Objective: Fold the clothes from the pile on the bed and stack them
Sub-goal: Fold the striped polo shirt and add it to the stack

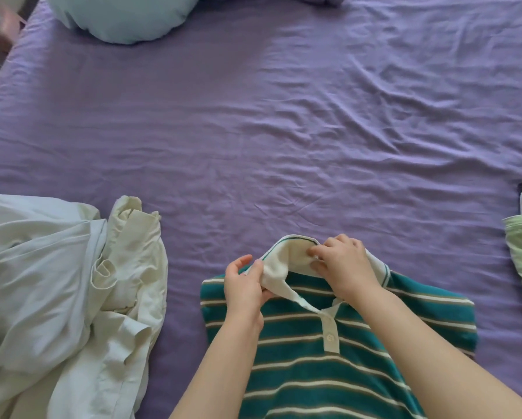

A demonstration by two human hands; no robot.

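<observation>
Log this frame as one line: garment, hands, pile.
garment: striped polo flat on bed | left hand pinching collar | right hand gripping collar | unfolded pile at left

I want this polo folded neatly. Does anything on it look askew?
Yes: the cream collar of the striped polo stands rumpled instead of lying flat. The left hand and right hand both pinch it.
</observation>
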